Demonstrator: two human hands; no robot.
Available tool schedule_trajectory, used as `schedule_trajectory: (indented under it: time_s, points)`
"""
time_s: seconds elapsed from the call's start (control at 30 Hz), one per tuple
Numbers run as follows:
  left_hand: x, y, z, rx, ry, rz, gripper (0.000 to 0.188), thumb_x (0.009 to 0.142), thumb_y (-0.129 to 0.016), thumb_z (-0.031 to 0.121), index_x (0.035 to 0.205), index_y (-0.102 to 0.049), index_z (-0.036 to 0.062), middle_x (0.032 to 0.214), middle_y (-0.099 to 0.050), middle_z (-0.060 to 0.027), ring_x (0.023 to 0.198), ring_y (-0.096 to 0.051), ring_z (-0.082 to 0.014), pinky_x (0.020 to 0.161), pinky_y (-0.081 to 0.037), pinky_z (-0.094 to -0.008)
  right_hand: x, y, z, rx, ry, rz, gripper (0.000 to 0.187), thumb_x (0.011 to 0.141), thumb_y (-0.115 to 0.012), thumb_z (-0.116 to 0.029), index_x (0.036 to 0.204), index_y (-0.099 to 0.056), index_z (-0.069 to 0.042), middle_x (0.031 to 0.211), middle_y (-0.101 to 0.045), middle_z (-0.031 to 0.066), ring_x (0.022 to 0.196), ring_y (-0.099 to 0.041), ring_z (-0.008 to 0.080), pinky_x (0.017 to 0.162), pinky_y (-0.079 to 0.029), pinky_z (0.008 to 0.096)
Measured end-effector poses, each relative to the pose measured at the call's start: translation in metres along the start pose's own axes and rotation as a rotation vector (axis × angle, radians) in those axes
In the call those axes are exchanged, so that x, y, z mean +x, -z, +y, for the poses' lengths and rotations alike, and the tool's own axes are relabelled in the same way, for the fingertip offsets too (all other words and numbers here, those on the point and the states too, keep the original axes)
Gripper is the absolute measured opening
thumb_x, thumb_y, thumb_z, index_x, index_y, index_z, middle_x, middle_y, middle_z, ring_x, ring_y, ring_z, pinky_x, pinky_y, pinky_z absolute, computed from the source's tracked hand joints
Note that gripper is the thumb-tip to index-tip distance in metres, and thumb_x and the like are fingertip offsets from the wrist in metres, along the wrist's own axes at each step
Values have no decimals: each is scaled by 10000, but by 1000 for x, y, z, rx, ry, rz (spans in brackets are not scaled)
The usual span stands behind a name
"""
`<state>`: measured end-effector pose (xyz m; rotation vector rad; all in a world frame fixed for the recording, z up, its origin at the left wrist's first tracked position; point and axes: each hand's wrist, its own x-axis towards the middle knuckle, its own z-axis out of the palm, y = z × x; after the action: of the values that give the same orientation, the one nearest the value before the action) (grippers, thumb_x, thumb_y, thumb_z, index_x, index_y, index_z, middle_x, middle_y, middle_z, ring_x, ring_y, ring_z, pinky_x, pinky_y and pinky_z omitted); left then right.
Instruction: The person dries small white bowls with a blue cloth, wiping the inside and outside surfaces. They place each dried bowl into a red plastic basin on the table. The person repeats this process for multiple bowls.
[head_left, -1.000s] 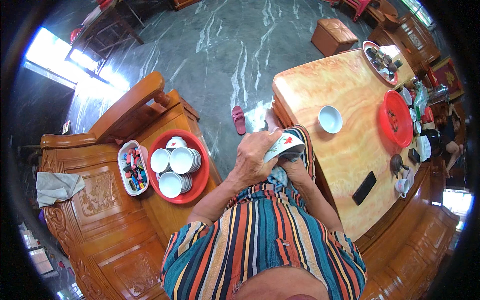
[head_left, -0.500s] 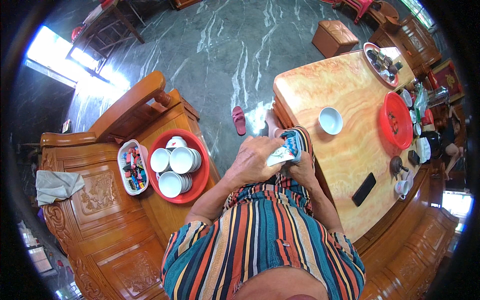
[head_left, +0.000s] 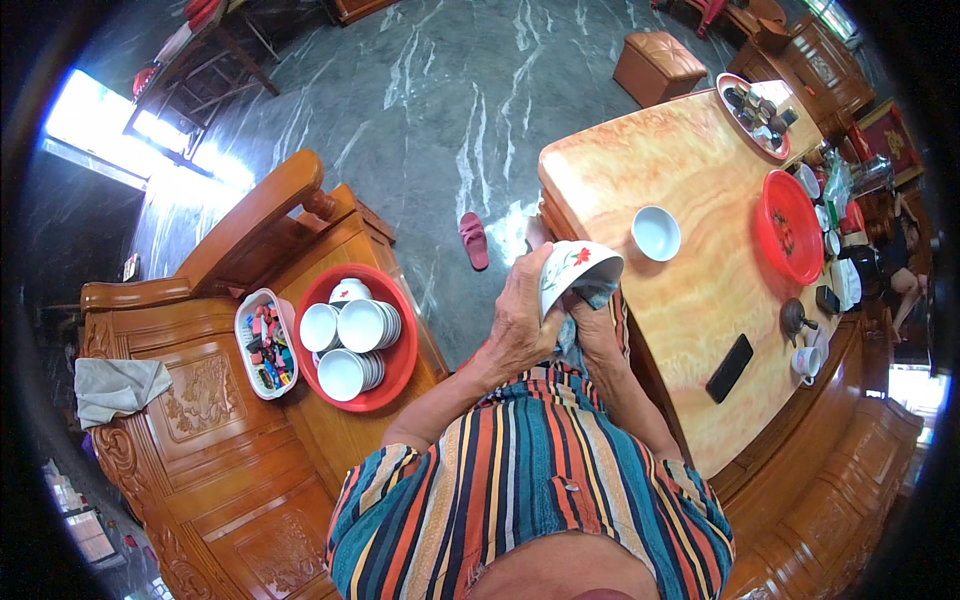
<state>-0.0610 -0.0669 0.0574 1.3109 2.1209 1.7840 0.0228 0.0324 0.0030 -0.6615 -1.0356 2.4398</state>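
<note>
A white bowl [head_left: 567,268] with a red flower on its outer wall is tilted on its side in front of me, the opening turned to the right. My left hand [head_left: 519,308] is closed around its left side. My right hand [head_left: 598,338] is closed on a blue-and-white cloth [head_left: 570,347]; part of the cloth is tucked into the bowl's mouth and part hangs below. The bowl hides some of the right fingers. On the marbled table to the right, another white bowl [head_left: 656,234] stands upright.
At left, a red basin [head_left: 408,371] with stacked white bowls [head_left: 362,326] and a basket [head_left: 242,338] of small coloured pieces sit on the wooden bench. The table [head_left: 655,315] bears a second red basin [head_left: 768,215], a black phone [head_left: 730,368], a cup [head_left: 806,363] and a tray [head_left: 725,88].
The bowl has been raised and turned, so its flowered outer wall now shows. Both hands have moved with it, and the cloth now hangs lower between them.
</note>
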Motion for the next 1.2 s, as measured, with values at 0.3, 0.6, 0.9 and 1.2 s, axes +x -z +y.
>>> schedule_trajectory:
  time_s: [0.3, 0.6, 0.9, 1.2]
  points:
    - [-1, 28, 12, 120, 43, -289, 710, 670, -602, -73, 1329, -343, -19, 1180, -480, -258, 1120, -495, -412, 955, -408, -410, -1, 20, -33, -582, 200, -150, 276, 849, -673, -62, 1115, -611, -25, 1024, -652, 27, 945, -586, 124, 850, -469, 293]
    - [-1, 35, 13, 341, 40, -554, 747, 673, -650, 76, 1321, -308, -72, 1048, -538, -266, 979, -542, -406, 857, -443, -452, -5, 7, -66, -1399, 511, -398, 331, 725, -718, -115, 1029, -604, -55, 929, -658, 136, 823, -652, 324, 700, -519, 376]
    - [-3, 36, 12, 251, 92, -376, 810, 732, -649, 135, 1400, -215, -11, 958, -614, -237, 909, -613, -398, 816, -465, -426, -4, 0, -61, -1182, 464, -429, 323, 732, -676, -36, 1035, -567, -2, 908, -642, 173, 824, -648, 333, 708, -513, 349]
    - [-2, 26, 10, 91, 100, -115, 688, 774, -633, 155, 1354, -292, 8, 1032, -621, -216, 978, -618, -321, 870, -460, -386, -14, 10, -6, -350, 28, -36, 256, 918, -583, -93, 1164, -575, -21, 1057, -612, 32, 945, -556, 106, 829, -462, 257]
